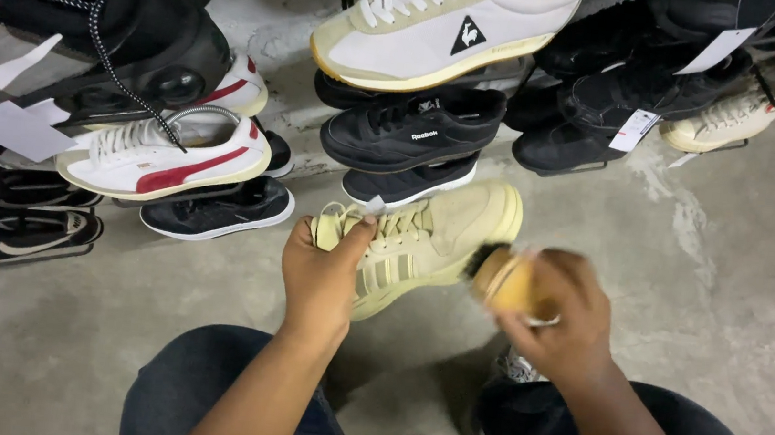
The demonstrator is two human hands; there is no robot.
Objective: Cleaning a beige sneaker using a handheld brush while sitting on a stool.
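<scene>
I take this for a shoe shop's stockroom: tagged sneakers on metal wire display stands [547, 163], white paper price tags [634, 129], bare grey concrete floor [736, 283].

Shoe [423, 240] sits between left hand [321, 282] and right hand [560, 324], brush [499, 277] at its right side (touching, it seems); racked shoes [413, 132] behind, floor [715, 300] beneath.

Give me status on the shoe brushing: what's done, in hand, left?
Done: can't confirm; the other sneakers give no sign of brushing. In hand: left hand holds the pale yellow sneaker by its heel end, right hand holds a wooden-backed brush at its side, blurred by motion. Left: unclear how much of this sneaker remains; the white-and-red sneaker and black sneaker sit on the racks.
</scene>
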